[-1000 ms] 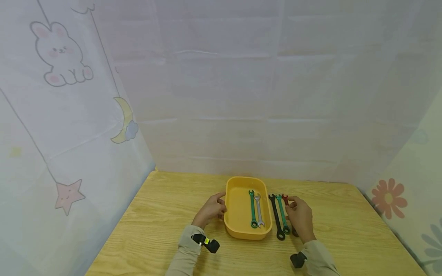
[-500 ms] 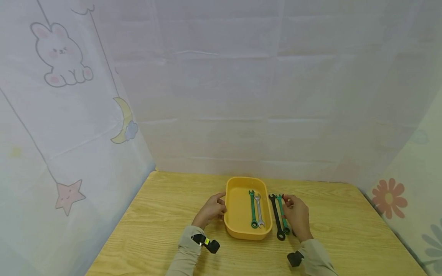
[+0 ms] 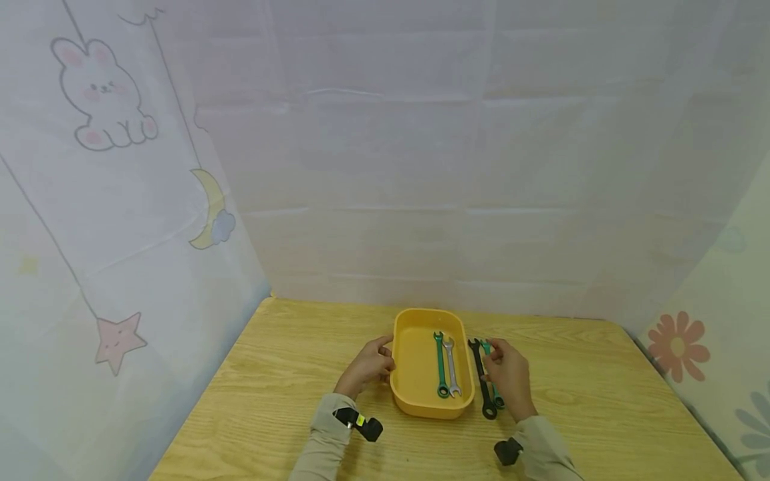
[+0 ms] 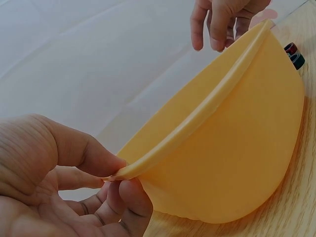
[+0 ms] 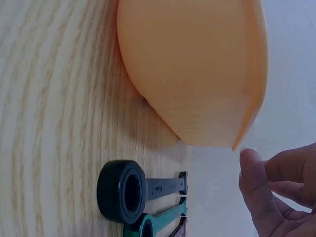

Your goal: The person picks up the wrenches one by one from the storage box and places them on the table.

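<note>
One shift has just been made: the right hand [image 3: 508,374] has been brought leftward over the table [image 3: 259,381], toward the yellow box [image 3: 415,364]. A second ago it was held at the red wrench [image 5: 180,227]; now its fingertips are poised above the outer green wrench [image 5: 170,216], and the red one is hidden in the head view. From the right wrist, the red wrench is partly seen just beside the green, with the black wrench [image 5: 165,187] nearest the box. The right grip is held apart, nothing seen in it. By the left hand [image 3: 368,364] the box's left rim is pinched, the box probably being steadied near the middle of the table's far edge. Inside, the silver wrench [image 3: 452,369] and inner green wrench [image 3: 442,367] are laid toward its right wall. Its contents are unchanged, so the row outside is judged still unlifted.
</note>
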`<control>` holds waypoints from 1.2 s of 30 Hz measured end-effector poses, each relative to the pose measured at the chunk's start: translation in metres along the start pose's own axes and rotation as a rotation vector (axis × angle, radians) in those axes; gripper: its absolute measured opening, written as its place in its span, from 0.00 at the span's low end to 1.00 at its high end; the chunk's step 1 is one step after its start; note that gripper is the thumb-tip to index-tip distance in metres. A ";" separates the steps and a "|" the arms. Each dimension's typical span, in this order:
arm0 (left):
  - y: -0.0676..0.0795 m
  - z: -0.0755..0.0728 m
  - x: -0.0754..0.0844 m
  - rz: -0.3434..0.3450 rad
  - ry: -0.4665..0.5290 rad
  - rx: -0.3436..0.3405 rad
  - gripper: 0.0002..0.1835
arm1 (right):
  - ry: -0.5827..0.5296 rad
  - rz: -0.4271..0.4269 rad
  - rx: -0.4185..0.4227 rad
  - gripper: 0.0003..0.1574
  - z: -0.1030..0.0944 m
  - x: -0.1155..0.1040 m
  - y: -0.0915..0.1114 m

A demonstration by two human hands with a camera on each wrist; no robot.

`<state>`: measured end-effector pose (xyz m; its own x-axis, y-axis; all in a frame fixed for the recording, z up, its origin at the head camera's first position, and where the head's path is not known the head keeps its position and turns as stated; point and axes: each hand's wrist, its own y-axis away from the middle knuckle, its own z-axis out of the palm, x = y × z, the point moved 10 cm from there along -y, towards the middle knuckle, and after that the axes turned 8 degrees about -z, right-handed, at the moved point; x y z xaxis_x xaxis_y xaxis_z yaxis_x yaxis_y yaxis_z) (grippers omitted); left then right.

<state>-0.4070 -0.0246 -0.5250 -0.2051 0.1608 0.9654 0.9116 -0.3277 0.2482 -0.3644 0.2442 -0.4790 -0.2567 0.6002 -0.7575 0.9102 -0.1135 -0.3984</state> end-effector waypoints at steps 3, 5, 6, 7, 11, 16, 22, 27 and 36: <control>-0.001 -0.001 0.000 -0.008 -0.004 0.007 0.36 | -0.004 0.018 -0.016 0.24 0.005 0.002 -0.001; -0.001 -0.001 -0.001 -0.013 -0.002 0.011 0.36 | -0.007 0.024 -0.023 0.23 0.007 0.003 -0.001; 0.000 -0.001 -0.001 -0.015 0.000 0.012 0.36 | -0.006 0.026 -0.024 0.23 0.008 0.004 -0.001; 0.000 -0.001 -0.001 -0.016 0.000 0.013 0.36 | -0.005 0.026 -0.024 0.23 0.008 0.004 -0.001; 0.000 -0.001 -0.001 -0.020 0.003 0.015 0.37 | 0.004 0.019 -0.026 0.23 0.010 0.003 -0.001; -0.001 0.000 -0.002 -0.022 0.003 0.015 0.36 | 0.012 0.014 -0.015 0.23 0.010 0.002 -0.001; -0.002 -0.001 -0.002 -0.015 0.001 0.014 0.36 | -0.005 0.029 -0.012 0.22 0.013 0.000 -0.001; -0.001 -0.001 -0.002 -0.021 0.000 0.017 0.37 | -0.039 0.061 -0.026 0.22 0.018 0.002 0.000; 0.000 -0.001 -0.001 -0.023 0.003 0.010 0.37 | -0.056 0.092 -0.032 0.22 0.023 0.002 -0.002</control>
<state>-0.4072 -0.0258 -0.5255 -0.2272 0.1655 0.9597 0.9102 -0.3143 0.2696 -0.3743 0.2275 -0.4921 -0.1888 0.5428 -0.8184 0.9403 -0.1403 -0.3100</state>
